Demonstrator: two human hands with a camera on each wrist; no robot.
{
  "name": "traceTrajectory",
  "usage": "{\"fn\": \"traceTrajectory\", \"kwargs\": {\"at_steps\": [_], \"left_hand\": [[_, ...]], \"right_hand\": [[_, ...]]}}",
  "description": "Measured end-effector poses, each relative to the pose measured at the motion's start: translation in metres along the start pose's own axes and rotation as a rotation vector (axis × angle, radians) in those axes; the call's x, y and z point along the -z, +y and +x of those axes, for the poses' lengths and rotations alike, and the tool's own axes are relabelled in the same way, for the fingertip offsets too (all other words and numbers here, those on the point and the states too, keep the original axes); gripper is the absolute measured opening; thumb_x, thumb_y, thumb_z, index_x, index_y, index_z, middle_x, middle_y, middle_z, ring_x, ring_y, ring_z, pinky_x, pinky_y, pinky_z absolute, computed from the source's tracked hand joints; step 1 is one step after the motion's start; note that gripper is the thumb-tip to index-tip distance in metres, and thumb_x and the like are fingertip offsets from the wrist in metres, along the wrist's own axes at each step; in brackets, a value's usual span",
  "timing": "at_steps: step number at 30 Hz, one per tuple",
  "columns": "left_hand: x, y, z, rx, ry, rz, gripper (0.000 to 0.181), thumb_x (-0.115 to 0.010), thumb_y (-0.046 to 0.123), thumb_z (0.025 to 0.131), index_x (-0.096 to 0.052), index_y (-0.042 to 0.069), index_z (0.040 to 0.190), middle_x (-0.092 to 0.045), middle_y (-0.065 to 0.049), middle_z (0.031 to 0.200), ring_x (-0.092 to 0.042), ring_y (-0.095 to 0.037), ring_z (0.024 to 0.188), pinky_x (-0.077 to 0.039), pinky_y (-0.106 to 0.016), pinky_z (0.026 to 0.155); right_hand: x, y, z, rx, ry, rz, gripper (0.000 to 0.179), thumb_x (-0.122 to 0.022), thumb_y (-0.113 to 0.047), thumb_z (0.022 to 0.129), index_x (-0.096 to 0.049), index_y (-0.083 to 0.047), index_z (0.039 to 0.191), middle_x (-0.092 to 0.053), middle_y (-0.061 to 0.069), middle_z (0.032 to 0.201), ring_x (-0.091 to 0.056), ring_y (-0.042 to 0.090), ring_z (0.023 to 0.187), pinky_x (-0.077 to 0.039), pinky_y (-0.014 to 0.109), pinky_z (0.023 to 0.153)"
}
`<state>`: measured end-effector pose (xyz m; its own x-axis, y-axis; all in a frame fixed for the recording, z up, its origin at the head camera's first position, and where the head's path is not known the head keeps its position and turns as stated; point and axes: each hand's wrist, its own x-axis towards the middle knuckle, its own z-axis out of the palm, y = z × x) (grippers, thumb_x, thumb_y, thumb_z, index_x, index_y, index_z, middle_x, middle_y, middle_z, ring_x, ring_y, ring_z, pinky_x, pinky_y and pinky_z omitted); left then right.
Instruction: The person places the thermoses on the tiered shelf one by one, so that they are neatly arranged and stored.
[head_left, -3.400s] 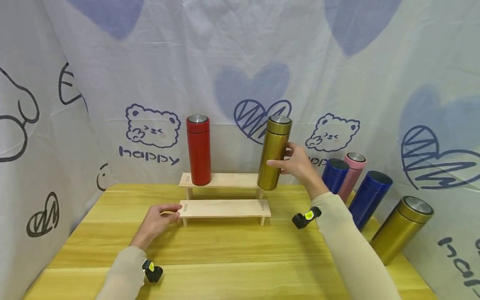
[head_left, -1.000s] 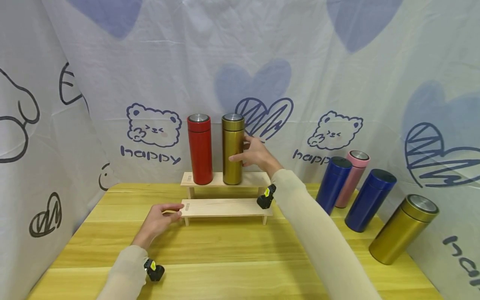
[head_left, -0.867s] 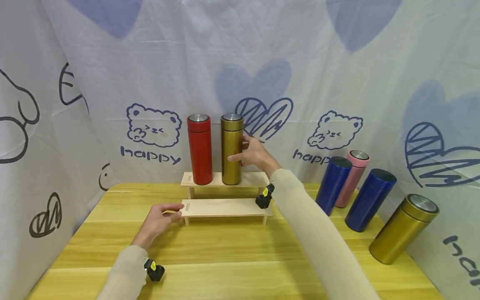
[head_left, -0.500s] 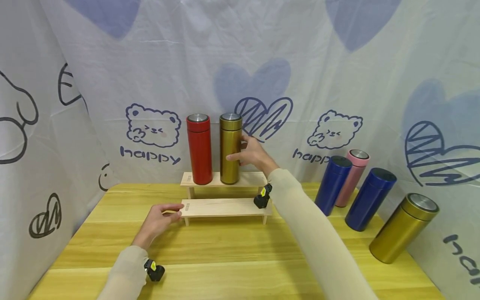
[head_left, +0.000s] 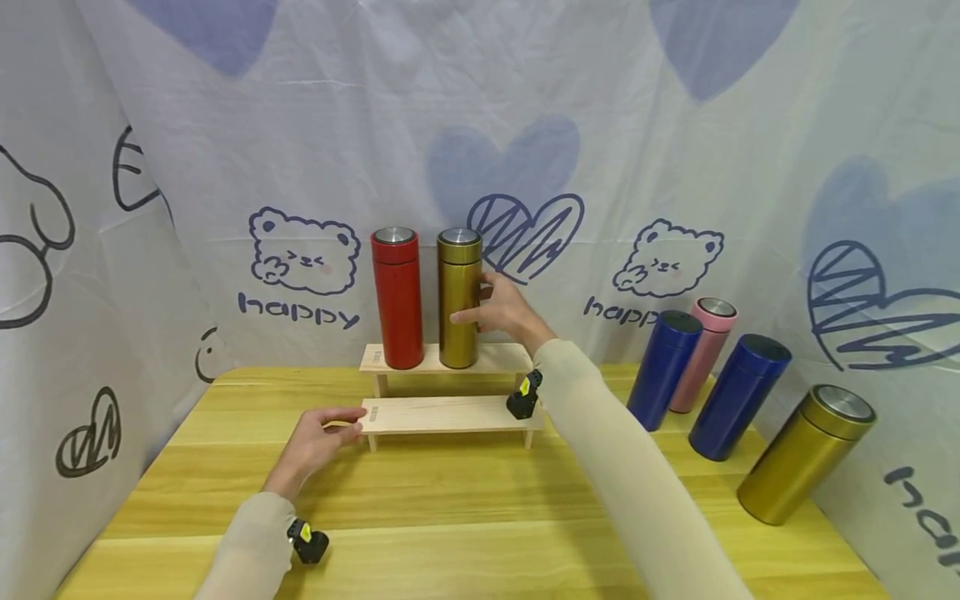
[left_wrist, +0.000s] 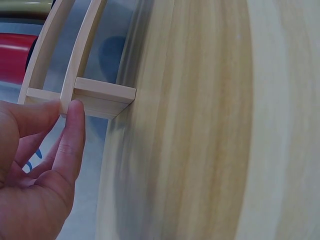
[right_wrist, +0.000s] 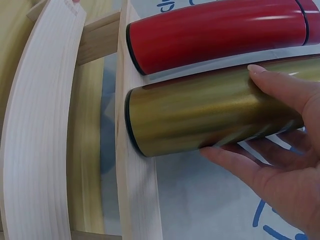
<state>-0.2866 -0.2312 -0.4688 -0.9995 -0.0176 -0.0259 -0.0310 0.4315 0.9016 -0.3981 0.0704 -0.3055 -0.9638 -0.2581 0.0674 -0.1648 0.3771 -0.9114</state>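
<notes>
My right hand (head_left: 504, 308) holds a gold thermos flask (head_left: 457, 292) around its right side, thumb in front. The flask stands upright on the upper tier of a two-step wooden display stand (head_left: 435, 414). Just left of it, with a narrow gap between, a red thermos flask (head_left: 398, 300) stands on the same tier. At the lower tier's left end, my left hand (head_left: 313, 442) pinches the board between thumb and finger. The left wrist view shows those fingertips (left_wrist: 75, 112) on the board's end. In the right wrist view, the gold flask's base (right_wrist: 136, 122) sits on the upper board.
Two blue flasks (head_left: 665, 371) (head_left: 740, 397), a pink flask (head_left: 702, 358) and another gold flask (head_left: 806, 454) stand at the table's right side. A patterned cloth (head_left: 480, 100) hangs behind the yellow wooden table (head_left: 420, 500) and along its sides.
Over the last few seconds my right hand has brought the gold flask left, from the stand's right end to beside the red flask. It has barely shifted since. My left hand has kept its place.
</notes>
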Motion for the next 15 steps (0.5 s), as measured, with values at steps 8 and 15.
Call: {"fn": "traceTrajectory", "kwargs": {"at_steps": [8, 15], "left_hand": [[0.0008, -0.0001, -0.0017, -0.007, -0.003, -0.004, 0.035, -0.065, 0.010, 0.101, -0.066, 0.001, 0.136, -0.063, -0.025, 0.141, -0.075, -0.025, 0.104, -0.056, -0.028, 0.091], [0.0004, 0.0005, -0.0021, -0.006, -0.006, 0.002, 0.036, -0.065, 0.010, 0.101, -0.066, 0.001, 0.136, -0.061, -0.025, 0.143, -0.075, -0.024, 0.104, -0.057, -0.028, 0.091]], "right_hand": [[0.0002, 0.0043, -0.0014, 0.040, -0.014, -0.006, 0.085, -0.088, -0.014, 0.081, -0.041, -0.003, 0.151, -0.055, 0.024, 0.144, -0.060, 0.039, 0.126, -0.058, 0.056, 0.096], [-0.0003, 0.0077, -0.0033, 0.066, -0.015, -0.016, 0.081, -0.087, -0.016, 0.082, -0.043, -0.005, 0.150, -0.057, 0.023, 0.142, -0.060, 0.038, 0.125, -0.059, 0.054, 0.095]]}}
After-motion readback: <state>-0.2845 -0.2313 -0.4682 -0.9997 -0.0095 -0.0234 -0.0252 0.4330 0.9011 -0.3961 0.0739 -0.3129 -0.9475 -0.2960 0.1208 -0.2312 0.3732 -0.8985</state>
